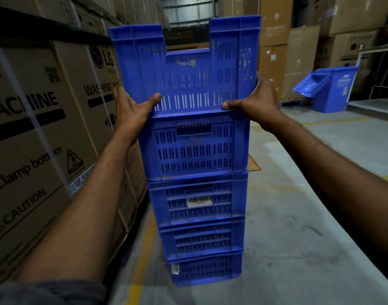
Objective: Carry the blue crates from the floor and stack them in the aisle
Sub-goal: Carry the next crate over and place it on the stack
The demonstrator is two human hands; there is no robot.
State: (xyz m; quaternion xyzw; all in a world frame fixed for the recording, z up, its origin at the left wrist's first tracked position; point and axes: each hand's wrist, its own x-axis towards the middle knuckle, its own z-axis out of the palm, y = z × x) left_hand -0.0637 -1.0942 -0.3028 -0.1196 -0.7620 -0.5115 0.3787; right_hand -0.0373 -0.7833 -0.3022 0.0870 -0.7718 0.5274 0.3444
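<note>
The stack [199,194] of four blue crates stands in the aisle. On it the top crate [186,69] sits tilted, gripped low between the left hand [131,106] and right hand [259,100], thumbs pressing its near face.

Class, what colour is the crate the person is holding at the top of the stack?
Blue, seen in the head view: the top crate.

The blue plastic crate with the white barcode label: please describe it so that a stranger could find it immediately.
Find the tall stack of blue slotted plastic crates beside the brown cardboard washing-machine boxes in the aisle. Count down past the crate held by both hands; the labelled crate is third from the top. It alone carries a white barcode sticker centred on its front.
</note>
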